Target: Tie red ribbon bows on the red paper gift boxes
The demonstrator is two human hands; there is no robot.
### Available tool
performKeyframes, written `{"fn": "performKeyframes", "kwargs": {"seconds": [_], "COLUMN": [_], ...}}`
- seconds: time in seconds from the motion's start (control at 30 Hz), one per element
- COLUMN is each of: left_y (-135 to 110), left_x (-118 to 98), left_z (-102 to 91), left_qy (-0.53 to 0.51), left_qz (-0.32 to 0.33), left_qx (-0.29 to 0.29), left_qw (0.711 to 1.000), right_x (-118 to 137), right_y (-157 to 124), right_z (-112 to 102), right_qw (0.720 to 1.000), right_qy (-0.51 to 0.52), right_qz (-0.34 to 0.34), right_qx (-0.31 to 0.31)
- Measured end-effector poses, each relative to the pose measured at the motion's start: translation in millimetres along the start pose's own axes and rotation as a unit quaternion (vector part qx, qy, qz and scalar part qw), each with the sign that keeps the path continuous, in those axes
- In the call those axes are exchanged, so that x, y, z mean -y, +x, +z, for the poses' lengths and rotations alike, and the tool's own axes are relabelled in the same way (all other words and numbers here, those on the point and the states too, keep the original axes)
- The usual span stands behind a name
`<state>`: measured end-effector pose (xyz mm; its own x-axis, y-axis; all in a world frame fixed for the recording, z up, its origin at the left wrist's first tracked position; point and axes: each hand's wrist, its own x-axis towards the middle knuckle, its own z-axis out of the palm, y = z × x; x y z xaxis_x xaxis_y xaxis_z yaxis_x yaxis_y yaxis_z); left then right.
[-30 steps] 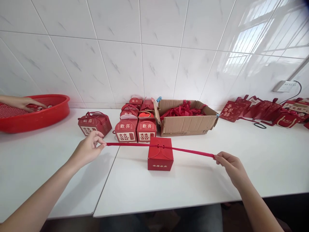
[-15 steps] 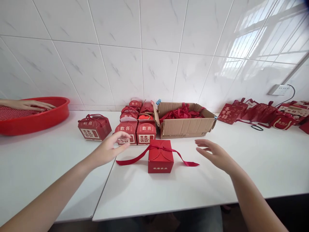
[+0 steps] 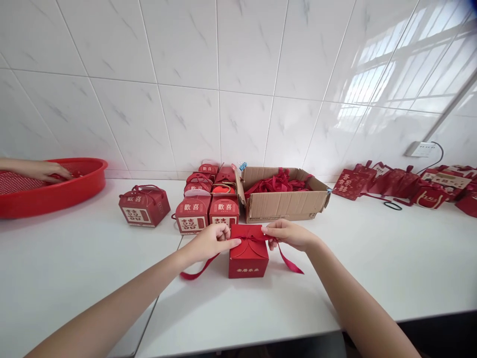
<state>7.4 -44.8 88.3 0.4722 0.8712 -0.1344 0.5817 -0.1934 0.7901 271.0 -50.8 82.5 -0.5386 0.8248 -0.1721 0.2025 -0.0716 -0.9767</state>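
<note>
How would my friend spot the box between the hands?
On the white table, find the carton. In front of its left end, between the left hand and right hand, sits a red box. Unlike the domed boxes nearby, its top is flat, with trailing ribbon.

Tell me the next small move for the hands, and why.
I'd probably fold the ribbon into a loop with the right hand: it already pinches the ribbon at the right of the box, the left hand is close by at the left, both ends hang loose, and no finished bow shows.
</note>
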Motion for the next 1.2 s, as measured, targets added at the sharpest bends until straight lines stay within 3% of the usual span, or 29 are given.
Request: {"fn": "performKeyframes", "kwargs": {"seconds": [0.1, 0.27, 0.5, 0.67, 0.83, 1.0, 1.2], "left_y": [-3.2, -9.2, -0.9, 4.9, 7.1, 6.9, 4.5], "left_x": [-9.6, -37.7, -73.1, -76.2, -74.0, -73.1, -77.0], "left_z": [-3.6, -11.4, 1.1, 8.3, 1.3, -3.5, 1.9], "left_qy": [0.062, 0.166, 0.159, 0.193, 0.235, 0.229, 0.221], "left_qz": [-0.018, 0.031, 0.103, 0.113, 0.141, 0.141, 0.155], "left_qx": [0.004, -0.082, -0.052, -0.087, -0.144, -0.14, -0.127], "left_qw": [0.998, 0.982, 0.981, 0.971, 0.951, 0.953, 0.955], "right_x": [4.9, 4.8, -0.6, -1.8, -0.6, -0.4, 3.7], "right_y": [3.8, 1.5, -2.6, -4.1, -8.1, -11.1, -5.8], "right_z": [-7.1, -3.4, 9.1, 14.7, 13.8, 13.3, 34.6], "right_qw": [0.997, 0.986, 0.973, 0.972, 0.982, 0.989, 0.988], "right_qy": [0.071, 0.141, 0.201, 0.218, 0.174, 0.118, 0.052], "right_qz": [-0.034, -0.089, -0.112, -0.087, -0.076, -0.048, -0.054], "right_qx": [0.011, 0.022, 0.036, -0.007, -0.021, -0.081, -0.138]}}
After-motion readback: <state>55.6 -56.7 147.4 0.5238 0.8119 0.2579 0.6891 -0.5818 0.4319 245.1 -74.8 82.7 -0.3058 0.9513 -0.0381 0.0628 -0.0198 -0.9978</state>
